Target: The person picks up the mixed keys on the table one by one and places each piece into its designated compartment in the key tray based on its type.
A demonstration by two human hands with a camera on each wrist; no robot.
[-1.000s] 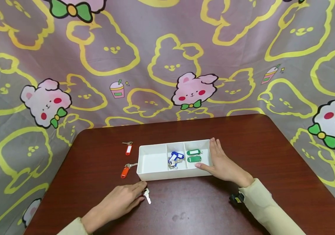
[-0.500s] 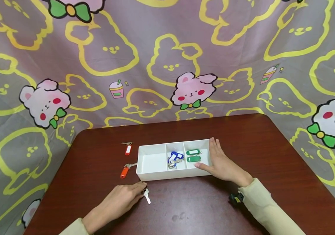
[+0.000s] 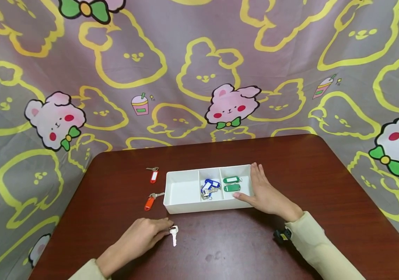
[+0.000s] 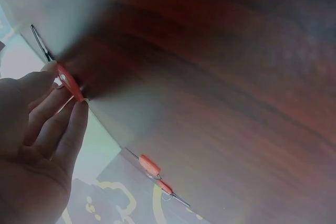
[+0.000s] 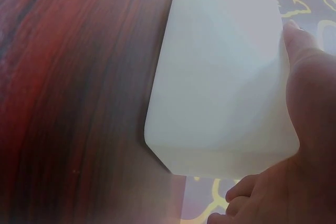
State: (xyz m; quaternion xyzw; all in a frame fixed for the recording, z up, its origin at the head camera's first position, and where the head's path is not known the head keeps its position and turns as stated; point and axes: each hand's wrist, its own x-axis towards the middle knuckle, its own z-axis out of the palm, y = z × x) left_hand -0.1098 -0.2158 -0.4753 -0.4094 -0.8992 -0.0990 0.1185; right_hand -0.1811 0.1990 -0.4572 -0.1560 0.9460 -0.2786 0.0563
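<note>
Patterned cloth stands behind a dark wood table. On it: white three-compartment tray. Right hand lies along the tray's right end, fingers extended, thumb over the near rim; not clenched. Left hand, just in front of the tray's left near corner, pinches with thumb and fingertips. Blue-tagged keys overlap in the middle compartment; two green tags sit in the right one. Two red-tagged keys lie left of the tray. Held key: silver, its red tag within the left pinch.
</note>
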